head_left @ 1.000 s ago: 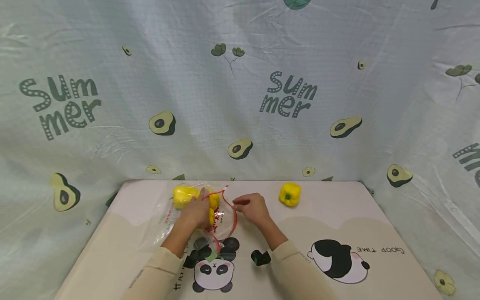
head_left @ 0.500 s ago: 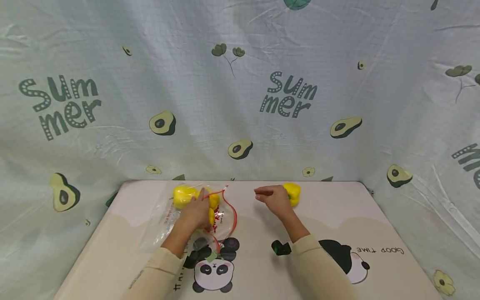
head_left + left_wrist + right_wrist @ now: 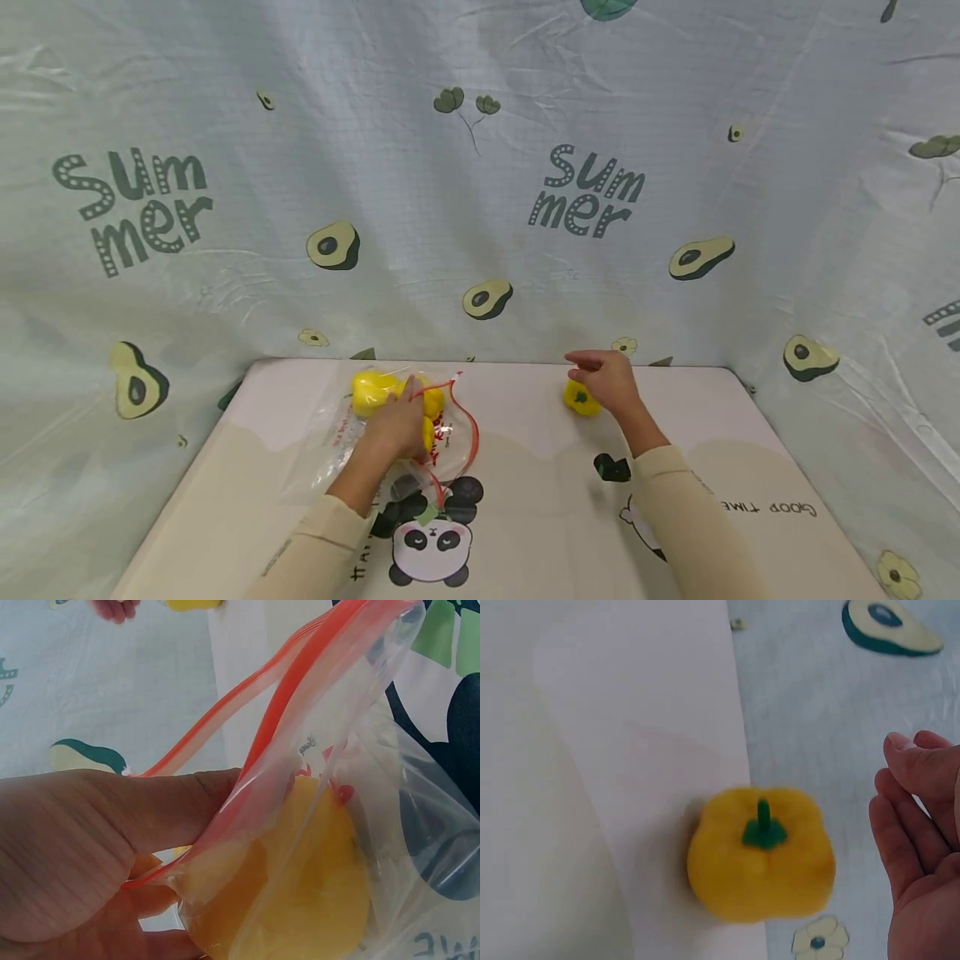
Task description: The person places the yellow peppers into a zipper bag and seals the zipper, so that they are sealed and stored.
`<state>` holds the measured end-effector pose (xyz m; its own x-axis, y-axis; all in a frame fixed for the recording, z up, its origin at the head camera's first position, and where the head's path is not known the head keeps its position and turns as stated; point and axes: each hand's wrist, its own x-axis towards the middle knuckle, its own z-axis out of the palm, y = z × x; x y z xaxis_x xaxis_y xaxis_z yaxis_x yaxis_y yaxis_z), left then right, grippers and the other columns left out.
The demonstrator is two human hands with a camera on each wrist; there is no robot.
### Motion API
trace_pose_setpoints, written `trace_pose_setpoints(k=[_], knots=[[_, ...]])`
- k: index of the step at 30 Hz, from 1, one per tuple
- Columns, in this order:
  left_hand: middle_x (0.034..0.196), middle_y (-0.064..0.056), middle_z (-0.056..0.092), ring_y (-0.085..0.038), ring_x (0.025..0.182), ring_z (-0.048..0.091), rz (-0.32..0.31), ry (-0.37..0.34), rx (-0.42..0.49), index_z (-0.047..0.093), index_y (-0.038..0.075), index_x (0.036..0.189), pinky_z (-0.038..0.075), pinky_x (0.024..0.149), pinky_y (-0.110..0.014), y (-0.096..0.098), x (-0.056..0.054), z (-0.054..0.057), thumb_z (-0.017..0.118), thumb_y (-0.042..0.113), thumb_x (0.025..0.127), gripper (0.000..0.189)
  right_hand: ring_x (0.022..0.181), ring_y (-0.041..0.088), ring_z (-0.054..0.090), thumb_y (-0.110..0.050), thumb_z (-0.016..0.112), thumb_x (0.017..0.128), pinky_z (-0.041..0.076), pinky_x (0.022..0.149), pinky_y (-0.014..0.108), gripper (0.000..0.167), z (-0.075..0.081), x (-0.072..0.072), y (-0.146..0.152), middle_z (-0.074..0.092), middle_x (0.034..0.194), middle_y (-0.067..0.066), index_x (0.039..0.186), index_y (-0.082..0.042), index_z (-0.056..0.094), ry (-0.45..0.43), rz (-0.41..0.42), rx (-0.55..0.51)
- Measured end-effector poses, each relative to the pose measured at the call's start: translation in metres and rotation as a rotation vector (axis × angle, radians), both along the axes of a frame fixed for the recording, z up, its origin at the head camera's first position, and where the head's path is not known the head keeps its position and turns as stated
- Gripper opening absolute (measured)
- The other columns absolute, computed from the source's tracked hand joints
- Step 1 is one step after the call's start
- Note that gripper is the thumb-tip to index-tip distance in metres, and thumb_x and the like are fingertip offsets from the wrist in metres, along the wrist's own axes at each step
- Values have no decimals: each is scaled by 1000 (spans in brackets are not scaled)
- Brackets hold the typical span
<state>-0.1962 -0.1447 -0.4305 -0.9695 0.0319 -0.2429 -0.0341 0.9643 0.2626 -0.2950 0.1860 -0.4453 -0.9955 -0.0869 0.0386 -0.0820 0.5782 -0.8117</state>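
On the left of the table lies a clear plastic zip bag (image 3: 326,446) with a red zip edge and several yellow bell peppers (image 3: 371,393) inside. My left hand (image 3: 396,427) grips the bag near its mouth. In the left wrist view the thumb passes under the clear film at the red strip, beside a yellow bell pepper in the bag. Farther right, a lone yellow bell pepper (image 3: 581,401) with a green stem sits near the table's back edge. My right hand (image 3: 611,382) hovers over its far side, fingers relaxed and holding nothing; in the right wrist view a gap separates them.
A pale curtain (image 3: 420,192) printed with avocados and lettering hangs right behind the table (image 3: 517,467). The tabletop carries a printed panda (image 3: 431,552) and a printed dog partly covered by the right sleeve. A black device (image 3: 612,468) sits at the right wrist.
My right hand has left the bag's red edge and travelled right to the lone bell pepper. My left hand stays on the bag. The head view has shifted slightly.
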Motion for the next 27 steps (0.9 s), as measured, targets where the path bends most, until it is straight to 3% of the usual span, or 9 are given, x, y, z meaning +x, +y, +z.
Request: trace_pose_setpoints(k=[7, 15, 19, 24, 27], knots=[[175, -20, 17, -52, 153, 33, -2, 7, -12, 43, -3, 155, 40, 121, -59, 0, 2, -2, 88, 11, 76, 92, 145, 51, 47, 1, 61, 95, 44, 118, 61, 48, -2, -11, 31, 53, 155, 23, 142, -7, 64, -27, 17, 149], [175, -20, 17, -52, 154, 33, -3, 10, -7, 42, -4, 156, 39, 122, -59, -1, 2, -2, 89, 11, 76, 94, 158, 51, 18, 15, 48, 78, 20, 126, 70, 84, -12, -18, 53, 29, 169, 26, 159, -2, 39, -160, 212, 122], [175, -20, 17, -51, 154, 33, -3, 8, -16, 42, -3, 156, 38, 122, -59, 0, 2, -3, 89, 11, 76, 94, 157, 54, 20, 11, 53, 77, 21, 125, 72, 85, -21, -16, 55, 31, 168, 27, 160, -2, 38, -202, 241, 124], [175, -20, 17, -50, 154, 32, -5, 0, -20, 42, -2, 156, 38, 123, -58, 1, 0, -2, 89, 12, 76, 93, 149, 54, 34, -1, 67, 83, 31, 121, 73, 77, -31, -15, 55, 38, 164, 28, 156, -4, 45, -186, 185, 152], [175, -19, 16, -51, 154, 32, -1, -7, -25, 42, -2, 156, 38, 123, -58, 1, 0, -2, 89, 13, 77, 94, 149, 51, 35, -10, 76, 84, 30, 121, 73, 77, -35, -16, 55, 38, 163, 27, 155, -5, 47, -189, 168, 166]])
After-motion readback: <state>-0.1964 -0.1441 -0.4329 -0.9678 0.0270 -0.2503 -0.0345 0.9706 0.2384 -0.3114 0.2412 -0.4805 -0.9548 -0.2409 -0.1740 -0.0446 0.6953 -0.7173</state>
